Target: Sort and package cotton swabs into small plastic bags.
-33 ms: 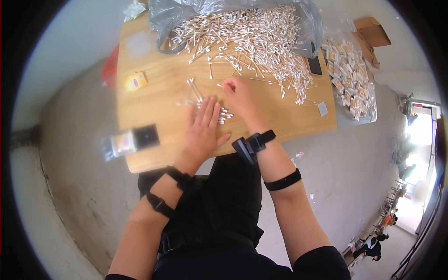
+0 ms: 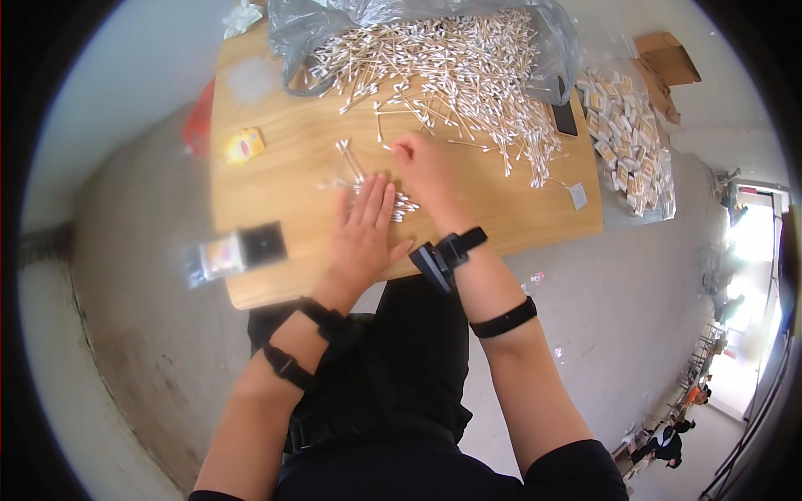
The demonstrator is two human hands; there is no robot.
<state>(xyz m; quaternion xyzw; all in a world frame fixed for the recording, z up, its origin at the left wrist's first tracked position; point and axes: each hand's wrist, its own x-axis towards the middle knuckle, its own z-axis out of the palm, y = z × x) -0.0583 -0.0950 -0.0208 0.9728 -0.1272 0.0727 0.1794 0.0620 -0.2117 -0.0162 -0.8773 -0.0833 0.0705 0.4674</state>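
Observation:
My left hand lies flat on the table with its fingers stretched out, over a small bunch of cotton swabs. White tips poke out on both sides of it; the middle of the bunch is hidden under the fingers. To its right, my right hand is closed in a pinch. A white cotton swab tip shows at its fingertips; the rest of that swab is hidden. Two loose cotton swabs lie just beyond my left hand. Farther back, a large heap of cotton swabs spills from a grey plastic bag.
A yellow packet lies on the wooden table at left. A dark packet sits at the left edge. At right are a phone, a white square tag and a clear bag of small packs.
My right hand has shifted slightly left and away from me, the swab tip moving with it. My left hand stays on the bunch.

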